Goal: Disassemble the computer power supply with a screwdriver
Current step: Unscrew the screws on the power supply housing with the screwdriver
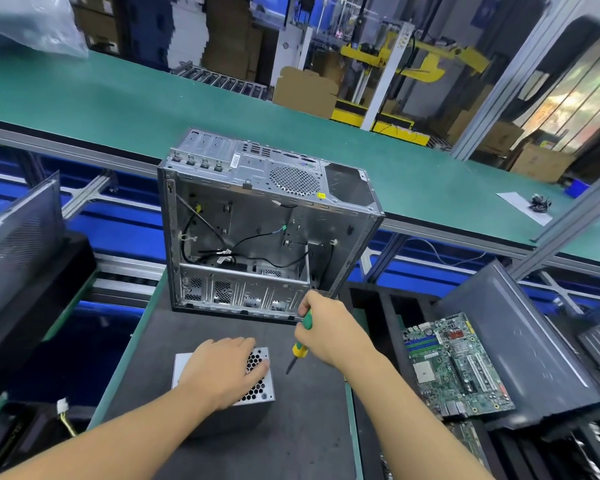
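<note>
Now: power supply [262, 393] sits mid-bench [291, 431], on my side of the open case [257, 237]. Left hand [222, 370] lies flat on its grille; right hand [329, 327] grips the screwdriver [300, 348]. Risk: light hold, unit skids, tip slips off a screw.

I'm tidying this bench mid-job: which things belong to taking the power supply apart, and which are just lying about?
In use: power supply, under the left hand; screwdriver, gripped by the right hand.
Lying about: computer case, circuit board, sheet of paper, cardboard box.
</note>
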Tool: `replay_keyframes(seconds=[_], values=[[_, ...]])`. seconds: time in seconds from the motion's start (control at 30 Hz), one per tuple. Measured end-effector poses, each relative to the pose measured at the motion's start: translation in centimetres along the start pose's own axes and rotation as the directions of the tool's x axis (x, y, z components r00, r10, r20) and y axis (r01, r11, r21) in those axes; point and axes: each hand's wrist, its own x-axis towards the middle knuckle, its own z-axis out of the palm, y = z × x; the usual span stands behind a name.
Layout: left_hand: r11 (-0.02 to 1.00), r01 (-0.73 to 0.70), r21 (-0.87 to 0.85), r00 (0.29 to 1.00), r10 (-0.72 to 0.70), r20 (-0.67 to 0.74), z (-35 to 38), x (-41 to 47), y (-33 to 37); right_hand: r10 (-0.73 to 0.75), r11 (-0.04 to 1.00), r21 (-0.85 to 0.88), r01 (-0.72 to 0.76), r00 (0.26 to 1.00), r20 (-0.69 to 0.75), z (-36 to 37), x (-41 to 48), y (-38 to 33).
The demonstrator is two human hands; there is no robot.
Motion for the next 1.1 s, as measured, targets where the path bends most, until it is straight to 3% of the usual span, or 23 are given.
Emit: replay_keyframes(seconds=[0.17,0.3,0.43,0.5,0.6,0.67,0.77,0.87,1.1], values=[[0.993,-0.062,-0.104,0.992,0.073,0.107,-1.2,0.6,-1.3,-0.028,1.0,0.004,0.028,0.999,0.027,0.6,0.1,0.0],[0.97,-0.243,-0.011,0.946,0.24,0.218,-1.6,0.2,-2.4,-0.073,0.996,0.043,0.074,0.996,-0.042,-0.7,0.0,-0.7],[0.972,-0.233,0.027,0.948,0.221,0.228,-1.7,-0.3,-2.0,-0.147,0.986,0.072,0.152,0.986,-0.075,-2.1,-0.8,-2.2],[0.988,-0.141,0.061,0.973,0.127,0.192,-1.1,-0.5,-1.3,-0.184,0.979,0.079,0.19,0.98,-0.078,-2.6,-1.3,-2.7],[0.98,0.129,0.151,0.982,-0.148,0.118,-1.4,0.0,-0.9,-0.202,0.97,0.113,0.216,0.972,-0.123,-3.1,-1.6,-3.1],[0.969,0.196,0.149,0.974,-0.211,0.088,-1.8,0.3,-1.1,-0.209,0.965,0.125,0.23,0.965,-0.158,-3.1,-1.7,-3.3],[0.999,0.048,0.025,0.995,-0.045,-0.087,-1.4,-0.6,-1.6,-0.209,0.959,0.155,0.238,0.961,-0.182,-2.5,-2.0,-3.4],[0.977,-0.176,-0.121,0.961,0.144,-0.236,-1.0,-1.3,-2.0,-0.216,0.953,0.177,0.244,0.962,-0.166,-1.8,-2.1,-3.5],[0.951,-0.14,-0.277,0.969,0.074,-0.235,-1.6,-0.9,-2.1,-0.221,0.953,0.175,0.246,0.964,-0.151,-0.8,-1.8,-3.9]])
